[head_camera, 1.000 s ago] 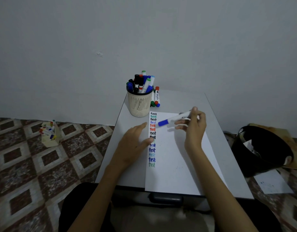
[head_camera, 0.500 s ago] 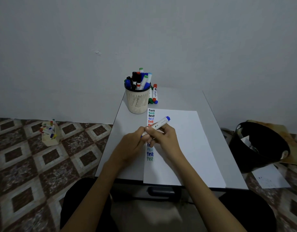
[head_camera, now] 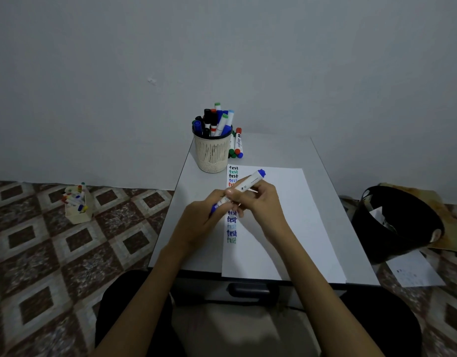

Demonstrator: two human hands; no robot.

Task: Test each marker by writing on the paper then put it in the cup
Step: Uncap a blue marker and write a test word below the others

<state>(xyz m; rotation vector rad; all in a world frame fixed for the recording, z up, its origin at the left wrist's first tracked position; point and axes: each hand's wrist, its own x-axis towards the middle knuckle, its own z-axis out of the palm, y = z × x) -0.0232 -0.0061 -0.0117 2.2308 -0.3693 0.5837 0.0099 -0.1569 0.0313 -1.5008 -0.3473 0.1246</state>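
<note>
A white marker with blue ends [head_camera: 250, 182] is held slanted over the paper [head_camera: 286, 228]. My right hand [head_camera: 258, 199] grips its white barrel. My left hand [head_camera: 204, 217] pinches the blue cap at the marker's lower left end. A column of coloured "test" words runs down the paper's left edge, partly hidden by my hands. The beige mesh cup [head_camera: 212, 153] stands at the table's far left, full of several markers. A few loose markers [head_camera: 237, 146] lie just right of the cup.
The small grey table [head_camera: 322, 176] stands against a grey wall. A black bin [head_camera: 397, 222] sits on the floor at the right, with a sheet of paper [head_camera: 415, 271] beside it. A small box of markers [head_camera: 76, 202] rests on the patterned floor at the left.
My right hand brought the blue marker from the far right back over the paper's left edge and turned it end for end. My left hand rose from the paper and took hold of its cap end.
</note>
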